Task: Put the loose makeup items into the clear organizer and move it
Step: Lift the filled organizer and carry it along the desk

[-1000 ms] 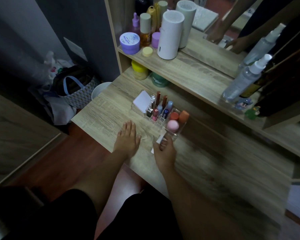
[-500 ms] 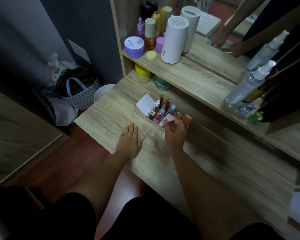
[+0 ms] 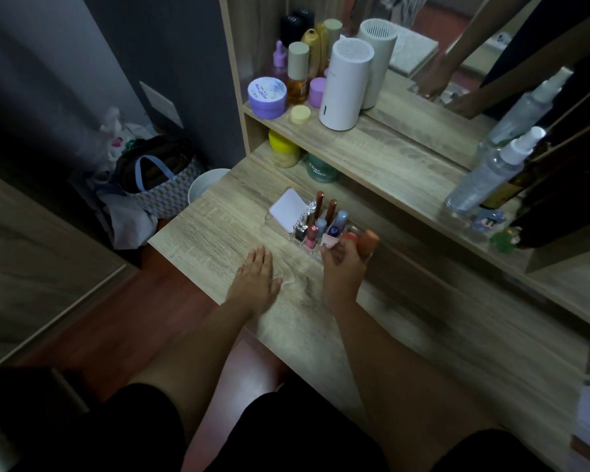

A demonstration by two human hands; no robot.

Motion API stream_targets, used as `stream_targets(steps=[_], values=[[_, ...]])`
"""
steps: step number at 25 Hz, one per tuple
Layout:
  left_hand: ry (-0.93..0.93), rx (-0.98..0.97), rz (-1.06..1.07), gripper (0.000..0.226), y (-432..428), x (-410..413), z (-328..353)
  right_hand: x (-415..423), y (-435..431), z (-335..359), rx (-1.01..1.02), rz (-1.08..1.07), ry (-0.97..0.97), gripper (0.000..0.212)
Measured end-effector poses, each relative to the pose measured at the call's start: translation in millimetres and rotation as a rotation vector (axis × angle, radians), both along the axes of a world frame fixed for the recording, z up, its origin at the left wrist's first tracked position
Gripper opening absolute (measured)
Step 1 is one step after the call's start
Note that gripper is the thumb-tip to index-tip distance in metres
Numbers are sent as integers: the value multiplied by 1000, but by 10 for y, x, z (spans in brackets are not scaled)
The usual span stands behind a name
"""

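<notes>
head view, looking down: a pale wood-grain laminate table [image 3: 218,240] with a person's two bare forearms reaching onto it. the left hand [image 3: 256,279] lies flat, palm down, fingers [image 3: 261,258] straight and close together, holding nothing. just to its right, the right hand [image 3: 341,264] rests at the near edge of a clear plastic compartmented organizer [image 3: 315,223], its fingers curled around a small pale pink flat-ended tube [image 3: 330,240] whose tip points into the organizer. the organizer sits on the table near the middle, below a raised shelf [image 3: 389,165] of the same wood-grain board. standing upright in its small square cells are slim glossy lip tubes [image 3: 331,212] in brown, blue and pink; a white rounded-square compact [image 3: 286,209] leans in the left section, and rounded orange sponges [image 3: 368,241] sit in the right section, partly hidden by the right hand. on the shelf stand a smooth white cylinder with a perforated top [image 3: 343,86], a squat lilac round jar [image 3: 266,97], and a clear plastic spray bottle with a white nozzle [image 3: 491,172].
</notes>
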State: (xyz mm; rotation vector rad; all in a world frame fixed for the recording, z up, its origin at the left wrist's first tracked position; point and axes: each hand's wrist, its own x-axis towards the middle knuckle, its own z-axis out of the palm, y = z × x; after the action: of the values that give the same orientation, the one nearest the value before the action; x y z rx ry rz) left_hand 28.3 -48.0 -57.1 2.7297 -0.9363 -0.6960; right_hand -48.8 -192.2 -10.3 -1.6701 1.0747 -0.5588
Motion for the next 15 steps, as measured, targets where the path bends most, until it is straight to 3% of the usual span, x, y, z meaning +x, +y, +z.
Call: stream_targets(steps=[10, 15], values=[[-14, -34, -3, 68, 3, 3, -14, 81, -11, -55, 7, 14, 87, 17], [18, -299, 109, 59, 67, 49, 56, -46, 21, -16, -63, 8, 106, 23]])
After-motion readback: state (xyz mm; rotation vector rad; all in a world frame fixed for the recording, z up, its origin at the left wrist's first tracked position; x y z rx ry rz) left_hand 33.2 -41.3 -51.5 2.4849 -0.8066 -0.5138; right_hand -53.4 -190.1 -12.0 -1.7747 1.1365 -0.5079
